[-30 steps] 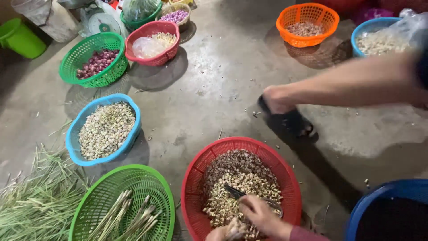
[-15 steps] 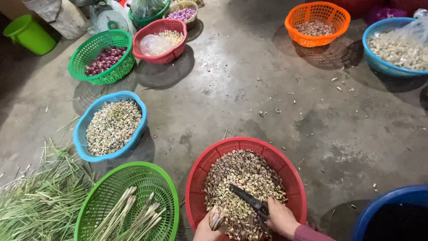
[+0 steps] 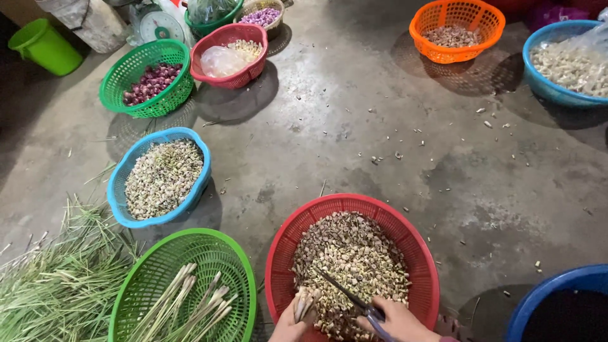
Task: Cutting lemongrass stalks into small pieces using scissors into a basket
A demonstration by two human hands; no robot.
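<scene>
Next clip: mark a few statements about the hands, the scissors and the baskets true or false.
1. The right hand holds scissors over the red basket. True.
2. The left hand is empty. False: it has a grip on a small bundle of pale stalks.
3. The green basket beside it holds long trimmed stalks. True.
4. The orange basket sits right against the red basket. False: it stands far off across the bare floor.
5. The blue basket on the left is filled with purple bulbs. False: it holds pale chopped pieces.
</scene>
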